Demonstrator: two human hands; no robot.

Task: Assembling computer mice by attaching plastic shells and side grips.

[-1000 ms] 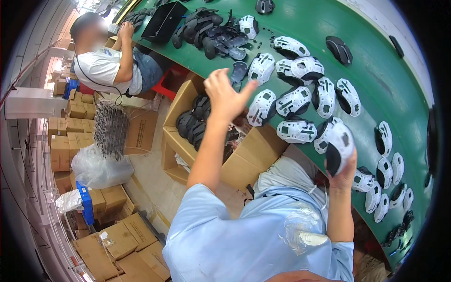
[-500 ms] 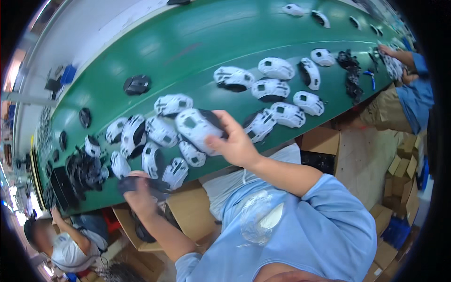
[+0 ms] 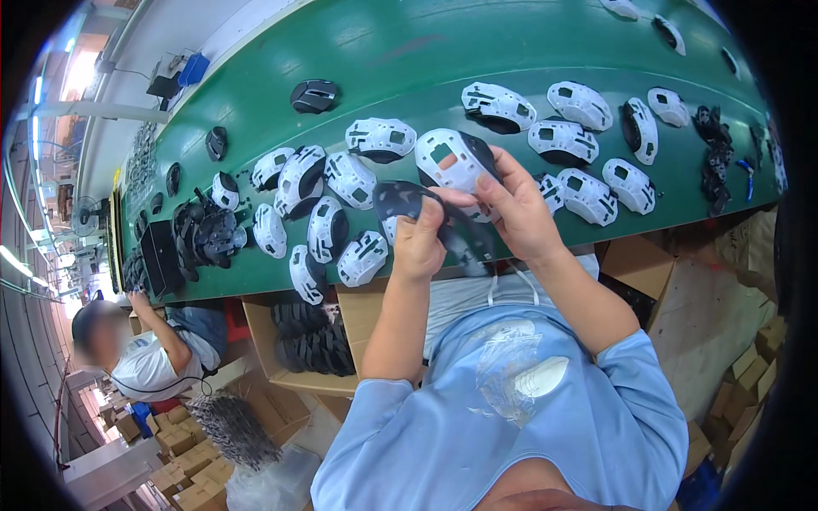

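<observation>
Left hand (image 3: 417, 245) pinches a dark curved piece (image 3: 395, 198) — right hand (image 3: 530, 217) pinches a white shell (image 3: 461, 173).

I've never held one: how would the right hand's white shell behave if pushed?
The shell is probably light, given its cutouts. It looks stiff, not sagging in the right hand. Its curves might let it rock.

White-and-black curved oblong shell (image 3: 445, 160), square cut-outs in white face: held in right fingers (image 3: 504, 189), white face toward camera, black side toward right. Glossy black curved shell (image 3: 394, 201), partly blurred: held in left fingers (image 3: 426, 218), tilted, close beside white-and-black one; contact unclear.
</observation>
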